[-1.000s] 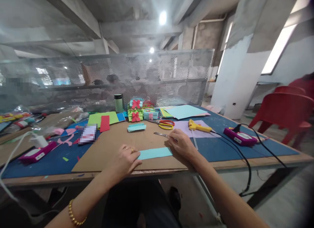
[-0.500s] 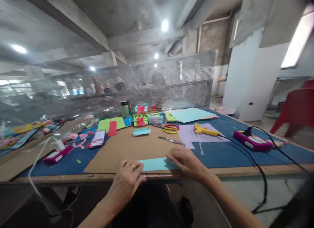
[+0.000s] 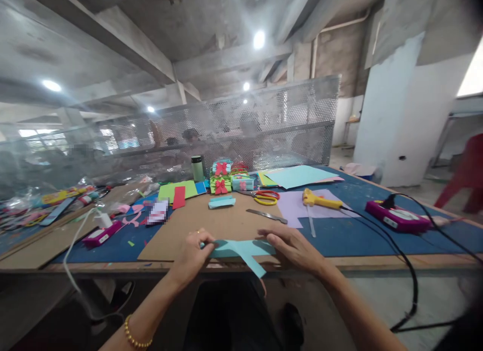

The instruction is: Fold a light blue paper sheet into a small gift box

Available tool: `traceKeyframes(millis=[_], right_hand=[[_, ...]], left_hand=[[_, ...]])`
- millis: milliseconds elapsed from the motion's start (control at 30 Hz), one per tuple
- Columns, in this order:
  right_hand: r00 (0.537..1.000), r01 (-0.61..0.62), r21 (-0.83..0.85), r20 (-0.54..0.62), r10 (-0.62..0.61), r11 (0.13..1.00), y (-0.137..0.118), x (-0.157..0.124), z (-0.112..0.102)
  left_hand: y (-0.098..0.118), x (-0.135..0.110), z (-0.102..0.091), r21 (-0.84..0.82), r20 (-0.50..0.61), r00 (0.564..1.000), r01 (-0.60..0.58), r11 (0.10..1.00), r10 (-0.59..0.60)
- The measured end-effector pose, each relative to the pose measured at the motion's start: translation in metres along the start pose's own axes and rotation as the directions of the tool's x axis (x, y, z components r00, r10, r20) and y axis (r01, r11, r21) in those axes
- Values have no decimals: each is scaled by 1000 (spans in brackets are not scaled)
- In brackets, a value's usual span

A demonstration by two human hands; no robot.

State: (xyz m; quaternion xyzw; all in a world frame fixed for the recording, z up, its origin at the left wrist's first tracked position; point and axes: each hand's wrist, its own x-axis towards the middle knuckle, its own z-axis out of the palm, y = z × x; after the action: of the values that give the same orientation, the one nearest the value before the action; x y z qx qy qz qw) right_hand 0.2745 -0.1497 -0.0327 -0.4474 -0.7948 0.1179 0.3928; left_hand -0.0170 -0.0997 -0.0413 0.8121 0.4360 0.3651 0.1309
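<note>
A light blue paper strip (image 3: 222,249) lies across the brown cardboard (image 3: 177,227) near the table's front edge. From its middle a narrower flap of blue paper (image 3: 254,265) slants down to the right, over the edge. My left hand (image 3: 198,248) pinches the left end of the strip between thumb and fingers. My right hand (image 3: 296,248) is at the right end, fingers stretched out and partly covering it. Beyond the hands are a metal blade (image 3: 266,216), scissors (image 3: 266,197) with red and yellow handles, and a folded blue paper piece (image 3: 222,202).
A yellow glue gun (image 3: 320,200) lies on purple paper (image 3: 292,210), its cable running right past a purple power strip (image 3: 396,217). Small boxes with red bows (image 3: 221,185) stand at the back beside a green bottle (image 3: 196,168). Another power strip (image 3: 101,234) is at left.
My left hand has gone from lying flat on the strip to pinching its end. A flap now slants out from the strip's middle. The view has shifted slightly left.
</note>
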Motion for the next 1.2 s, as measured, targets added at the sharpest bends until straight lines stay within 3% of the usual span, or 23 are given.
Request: traceKeyframes(millis=[100, 167, 233, 333, 400, 433, 533, 633, 700, 800, 933, 1000, 1067, 1200], right_hand=[[993, 105, -97, 69, -98, 990, -3, -2, 1], [984, 148, -176, 122, -128, 973, -8, -3, 3], [979, 170, -235, 153, -136, 957, -11, -3, 4], [977, 183, -303, 159, -140, 935, -13, -4, 5], [978, 186, -334, 158, -140, 924, -13, -4, 6], [977, 188, -343, 158, -141, 920, -13, -4, 6], [976, 197, -356, 159, -149, 913, -11, -5, 7], [977, 202, -372, 145, -158, 906, -10, -6, 8], [979, 199, -383, 128, -162, 902, -10, -6, 8], [974, 219, -378, 139, -178, 899, -9, -6, 8], [961, 273, -354, 143, -237, 894, -7, -6, 8], [954, 297, -332, 144, -264, 895, -6, -7, 8], [948, 313, -315, 155, -276, 896, -7, -8, 9], [948, 316, -322, 151, -281, 892, -12, -10, 9]], left_hand=[[-17, 21, -7, -36, -51, 993, 106, 994, -108], [-32, 39, -22, 58, -171, 981, 106, 993, -95], [-50, 60, -42, 283, -248, 968, 101, 954, -29], [-78, 86, -70, 649, -290, 951, 109, 752, 112], [-98, 91, -80, 809, -153, 971, 15, 588, 186], [-107, 90, -82, 823, -74, 979, -47, 566, 189], [-133, 79, -85, 809, 108, 979, -188, 557, 173], [-145, 66, -86, 789, 182, 973, -231, 570, 142], [-140, 58, -86, 755, 194, 970, -241, 610, 144], [-107, 41, -76, 640, 130, 975, -223, 735, 182], [-44, 7, -43, 396, 310, 923, -341, 853, 226], [-24, -10, -28, 332, 327, 909, -368, 869, 260], [-17, -22, -17, 306, 260, 919, -371, 877, 298], [-21, -32, -10, 279, 102, 916, -402, 872, 389]])
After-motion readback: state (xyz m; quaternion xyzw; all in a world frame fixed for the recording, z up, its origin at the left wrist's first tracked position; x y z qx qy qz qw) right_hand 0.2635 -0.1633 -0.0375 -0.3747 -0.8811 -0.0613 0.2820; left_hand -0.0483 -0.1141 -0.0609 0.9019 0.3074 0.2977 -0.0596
